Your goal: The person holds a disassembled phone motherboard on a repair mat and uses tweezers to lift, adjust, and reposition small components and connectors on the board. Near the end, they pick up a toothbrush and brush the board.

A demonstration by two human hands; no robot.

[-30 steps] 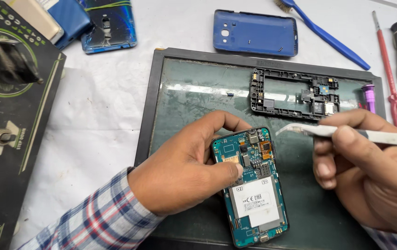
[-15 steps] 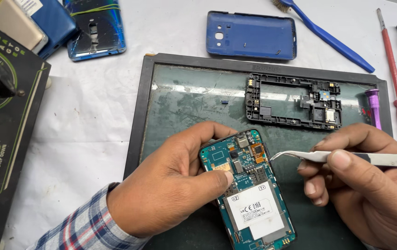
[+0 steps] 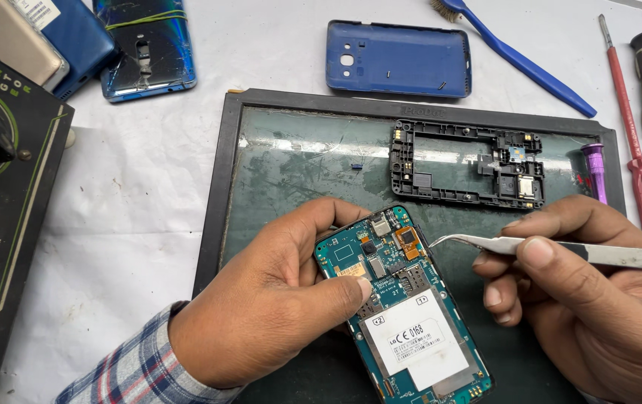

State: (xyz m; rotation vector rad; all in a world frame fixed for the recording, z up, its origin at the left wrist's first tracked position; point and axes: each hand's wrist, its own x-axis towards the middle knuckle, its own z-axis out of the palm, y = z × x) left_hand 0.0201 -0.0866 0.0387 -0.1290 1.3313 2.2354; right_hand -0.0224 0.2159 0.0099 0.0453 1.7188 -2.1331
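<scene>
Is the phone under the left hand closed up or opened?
Opened: the phone shows its bare teal circuit board, while its black frame and blue back cover lie apart from it.

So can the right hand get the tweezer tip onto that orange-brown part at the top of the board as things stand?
Probably yes. The right hand holds the tweezers with the tip just beside the opened phone, and the left hand grips the other side, leaving the orange-brown part uncovered.

White rectangular label on opened phone; black printed box far left.
</scene>
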